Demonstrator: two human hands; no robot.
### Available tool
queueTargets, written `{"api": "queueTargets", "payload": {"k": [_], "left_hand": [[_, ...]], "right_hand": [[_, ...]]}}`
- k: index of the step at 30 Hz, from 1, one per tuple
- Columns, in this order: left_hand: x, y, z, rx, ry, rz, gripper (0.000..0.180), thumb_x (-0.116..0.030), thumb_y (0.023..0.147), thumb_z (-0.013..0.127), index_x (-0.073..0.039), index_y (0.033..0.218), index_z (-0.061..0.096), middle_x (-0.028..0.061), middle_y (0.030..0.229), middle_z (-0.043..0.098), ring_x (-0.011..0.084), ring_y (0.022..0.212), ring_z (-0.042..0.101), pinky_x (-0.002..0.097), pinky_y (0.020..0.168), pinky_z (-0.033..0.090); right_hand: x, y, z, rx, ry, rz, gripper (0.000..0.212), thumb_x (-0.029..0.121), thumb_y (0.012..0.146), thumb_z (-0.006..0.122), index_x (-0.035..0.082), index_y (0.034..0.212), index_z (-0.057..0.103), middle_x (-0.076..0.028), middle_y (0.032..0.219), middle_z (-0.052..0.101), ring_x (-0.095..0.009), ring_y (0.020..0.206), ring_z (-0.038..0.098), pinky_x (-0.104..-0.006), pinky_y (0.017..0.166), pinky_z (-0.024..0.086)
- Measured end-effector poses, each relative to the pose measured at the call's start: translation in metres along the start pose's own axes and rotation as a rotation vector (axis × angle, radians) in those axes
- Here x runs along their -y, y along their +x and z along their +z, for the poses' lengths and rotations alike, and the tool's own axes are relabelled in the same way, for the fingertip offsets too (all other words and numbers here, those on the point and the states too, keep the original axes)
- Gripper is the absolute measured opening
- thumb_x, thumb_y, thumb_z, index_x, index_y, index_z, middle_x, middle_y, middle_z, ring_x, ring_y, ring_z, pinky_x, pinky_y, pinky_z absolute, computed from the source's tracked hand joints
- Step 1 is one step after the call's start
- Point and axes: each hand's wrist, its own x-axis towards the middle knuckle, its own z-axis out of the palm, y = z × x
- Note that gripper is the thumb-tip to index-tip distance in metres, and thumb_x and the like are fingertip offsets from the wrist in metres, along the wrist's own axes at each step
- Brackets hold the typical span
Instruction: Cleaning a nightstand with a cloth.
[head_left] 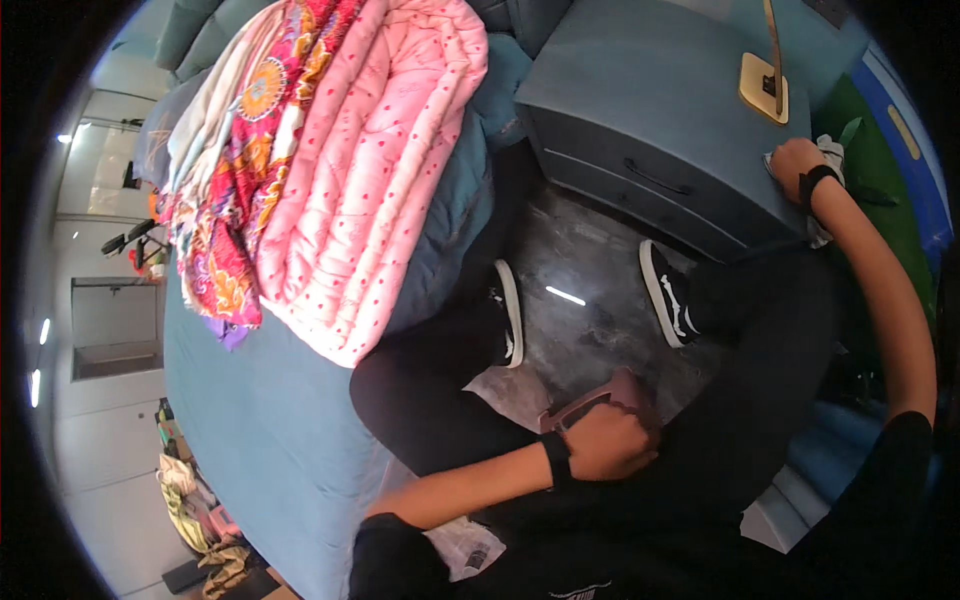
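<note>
My left hand is closed around a brownish-pink thing with a frame-like edge, held low between my knees. Its kind is hard to make out, since my fingers cover part of it. At the right front corner of the blue-grey nightstand, my right hand is closed on a whitish-grey cloth. Some of that cloth shows beside my wrist, and more hangs down along the nightstand's side. Dark bands circle both my wrists.
A lamp base stands on the nightstand. To the left, a pink quilt and a patterned cloth lie on the blue bed. Clear plastic lies near my left forearm. My shoes rest on the dark floor.
</note>
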Motion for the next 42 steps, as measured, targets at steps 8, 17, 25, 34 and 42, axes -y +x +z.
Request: {"api": "queueTargets", "payload": {"k": [8, 17, 25, 34, 42], "left_hand": [[0.032, 0.001, 0.007, -0.123, -0.122, 0.086, 0.024, -0.026, 0.088, 0.059, -0.004, 0.091, 0.068, 0.017, 0.08, 0.066, 0.0348, 0.076, 0.066, 0.0456, 0.071, 0.051], [0.045, 0.006, 0.005, 0.014, 0.034, 0.022, 0.026, -0.027, 0.085, 0.057, -0.005, 0.089, 0.07, 0.0179, 0.083, 0.068, 0.0362, 0.08, 0.068, 0.0484, 0.071, 0.053], [0.051, -0.008, 0.021, 0.049, 0.168, -0.101, 0.025, -0.027, 0.082, 0.056, -0.008, 0.081, 0.071, 0.0171, 0.079, 0.067, 0.0355, 0.075, 0.067, 0.0475, 0.062, 0.053], [0.052, -0.009, 0.032, 0.127, 0.243, -0.119, 0.042, -0.046, 0.086, 0.053, -0.008, 0.091, 0.069, 0.0159, 0.085, 0.068, 0.0324, 0.075, 0.068, 0.0463, 0.06, 0.053], [0.062, -0.009, 0.027, 0.178, 0.206, -0.216, 0.033, -0.037, 0.089, 0.056, -0.008, 0.102, 0.066, 0.0138, 0.09, 0.069, 0.0314, 0.081, 0.068, 0.0443, 0.067, 0.053]], "right_hand": [[-0.002, 0.017, -0.017, 0.167, -0.095, -0.038, 0.02, 0.014, 0.079, 0.065, 0.007, 0.096, 0.072, -0.011, 0.101, 0.07, -0.026, 0.097, 0.067, -0.0356, 0.08, 0.055], [-0.037, 0.04, 0.035, 0.092, -0.201, 0.085, 0.027, 0.022, 0.095, 0.048, 0.01, 0.107, 0.07, -0.011, 0.108, 0.07, -0.026, 0.098, 0.068, -0.0395, 0.078, 0.055], [0.018, -0.031, -0.02, -0.025, -0.2, -0.146, 0.014, 0.018, 0.08, 0.059, 0.01, 0.083, 0.07, -0.009, 0.085, 0.071, -0.026, 0.081, 0.069, -0.0385, 0.068, 0.055], [0.007, -0.029, -0.014, 0.066, -0.197, -0.078, 0.015, 0.02, 0.081, 0.06, 0.013, 0.085, 0.072, -0.007, 0.09, 0.072, -0.024, 0.085, 0.07, -0.0379, 0.07, 0.053], [-0.023, 0.01, -0.002, 0.11, -0.178, 0.028, 0.023, 0.017, 0.089, 0.051, 0.012, 0.095, 0.072, -0.009, 0.098, 0.071, -0.024, 0.091, 0.069, -0.0367, 0.072, 0.054]]}}
